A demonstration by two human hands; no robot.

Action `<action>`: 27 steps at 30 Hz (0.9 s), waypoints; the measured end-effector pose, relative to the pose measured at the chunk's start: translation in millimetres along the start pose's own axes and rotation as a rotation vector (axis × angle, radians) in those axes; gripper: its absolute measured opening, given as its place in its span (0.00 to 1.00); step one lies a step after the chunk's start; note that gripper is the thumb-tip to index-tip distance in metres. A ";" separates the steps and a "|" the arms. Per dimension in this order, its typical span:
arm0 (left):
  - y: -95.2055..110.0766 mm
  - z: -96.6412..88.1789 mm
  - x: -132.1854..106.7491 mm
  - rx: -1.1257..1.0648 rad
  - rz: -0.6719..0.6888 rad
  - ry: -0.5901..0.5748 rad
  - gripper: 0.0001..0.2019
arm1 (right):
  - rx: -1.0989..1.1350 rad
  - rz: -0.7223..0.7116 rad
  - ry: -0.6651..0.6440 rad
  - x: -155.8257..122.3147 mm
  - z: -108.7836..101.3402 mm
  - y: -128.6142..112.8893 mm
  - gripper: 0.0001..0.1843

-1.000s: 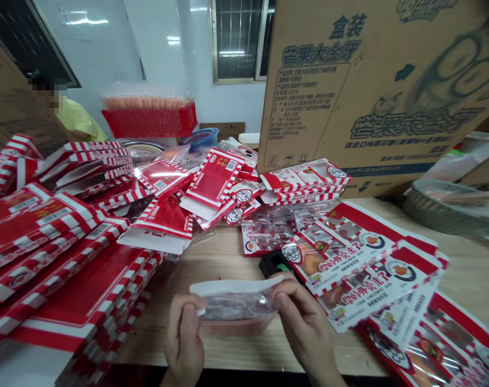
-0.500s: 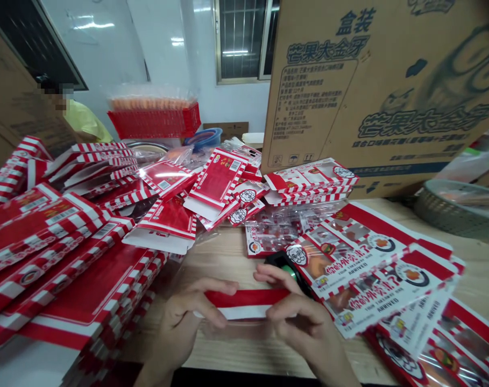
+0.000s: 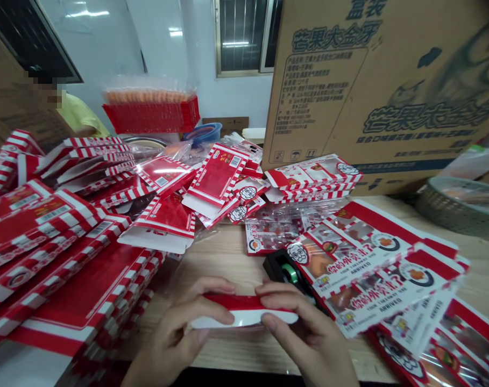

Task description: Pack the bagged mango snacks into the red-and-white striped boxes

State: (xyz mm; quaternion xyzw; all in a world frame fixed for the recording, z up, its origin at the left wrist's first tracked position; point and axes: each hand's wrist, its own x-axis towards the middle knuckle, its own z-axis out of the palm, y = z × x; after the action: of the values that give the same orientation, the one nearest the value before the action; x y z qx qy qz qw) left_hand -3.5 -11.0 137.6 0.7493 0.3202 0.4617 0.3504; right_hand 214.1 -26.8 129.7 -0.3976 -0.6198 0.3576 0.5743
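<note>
Low in the middle of the head view, both my hands hold one small red-and-white card packet (image 3: 244,310) over the wooden table (image 3: 224,258). My left hand (image 3: 179,336) pinches its left end with thumb and fingers. At the packet's right end my right hand (image 3: 309,338) is closed, thumb on top. The packet lies flat and level, its red flap facing up. A black tape dispenser with a green roll (image 3: 286,270) sits just behind my right hand.
Stacks of flat red-and-white striped cartons (image 3: 58,252) fill the left. Printed window packets (image 3: 373,274) fan out at the right. A large cardboard box (image 3: 381,86) stands behind, with a wire basket (image 3: 458,207) at far right. A person in yellow (image 3: 80,118) sits at back left.
A second ago my hands held a clear bag upright with its flap open. The red flap was then folded over, and the packet now lies flat between both hands.
</note>
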 end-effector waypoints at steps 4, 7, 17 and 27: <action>-2.1 -1.8 -2.6 0.030 -0.045 0.062 0.08 | 0.040 -0.008 -0.028 5.0 -0.9 0.0 0.03; -3.0 -5.4 -1.9 0.020 -0.031 0.036 0.11 | 0.112 0.023 -0.107 10.6 -6.3 1.5 0.04; 0.1 -0.4 -18.9 0.201 0.080 0.047 0.06 | -0.009 -0.117 -0.357 10.6 -23.3 1.4 0.09; 6.3 11.0 -7.3 0.210 0.009 0.178 0.05 | 0.131 0.023 -0.139 3.2 -0.6 3.8 0.06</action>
State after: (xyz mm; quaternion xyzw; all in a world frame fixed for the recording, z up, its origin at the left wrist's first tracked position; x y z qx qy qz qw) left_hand 4.9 -22.8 135.8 0.7395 0.3935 0.4916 0.2382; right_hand 214.8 -22.2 127.7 -0.3407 -0.6288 0.4306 0.5506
